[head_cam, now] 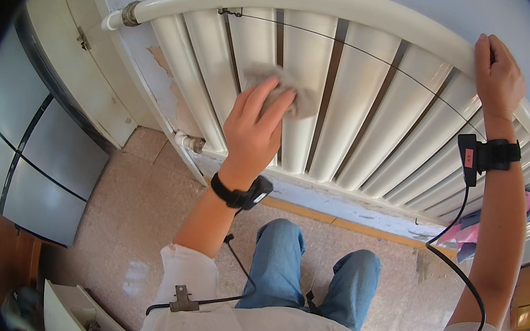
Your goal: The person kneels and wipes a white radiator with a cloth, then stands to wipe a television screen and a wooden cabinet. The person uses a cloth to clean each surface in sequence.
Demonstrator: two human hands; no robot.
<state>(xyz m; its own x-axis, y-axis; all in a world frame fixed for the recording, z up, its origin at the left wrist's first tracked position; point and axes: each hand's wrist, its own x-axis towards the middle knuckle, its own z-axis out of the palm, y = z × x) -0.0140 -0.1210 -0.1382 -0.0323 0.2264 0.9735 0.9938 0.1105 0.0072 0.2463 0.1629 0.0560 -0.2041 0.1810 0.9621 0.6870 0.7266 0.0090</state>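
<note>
A cream-painted radiator with wide vertical columns stands against the wall before me. My left hand presses a grey cloth, blurred, onto the front of its columns, left of the middle. Over at the right, my right hand is closed around the radiator's top pipe. A thin dark wire runs across the columns below the top pipe, from a small fastening at the left toward my right wrist. Both wrists wear black straps with small devices and cables.
Pink and blue-grey cloths hang at the radiator's lower right. Pipe fittings join its left end, near a pale door. A grey glossy cabinet stands at left, an open white drawer or box at lower left.
</note>
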